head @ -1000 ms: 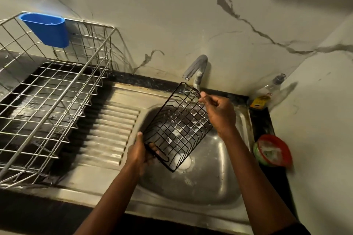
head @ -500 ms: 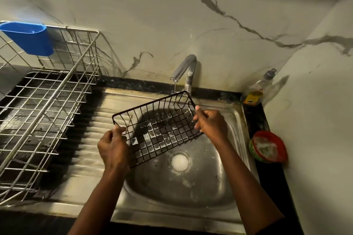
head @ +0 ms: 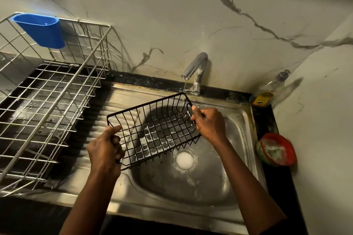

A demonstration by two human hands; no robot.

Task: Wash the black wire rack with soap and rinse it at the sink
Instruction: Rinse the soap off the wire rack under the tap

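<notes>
Soap film fills many cells of the black wire rack.

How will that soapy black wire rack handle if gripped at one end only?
Probably stiff: the black wire rack holds its box shape, held only at its ends by the left hand and right hand. Likely light, being open mesh. Possibly slippery: soap film fills several cells under the running tap.
</notes>
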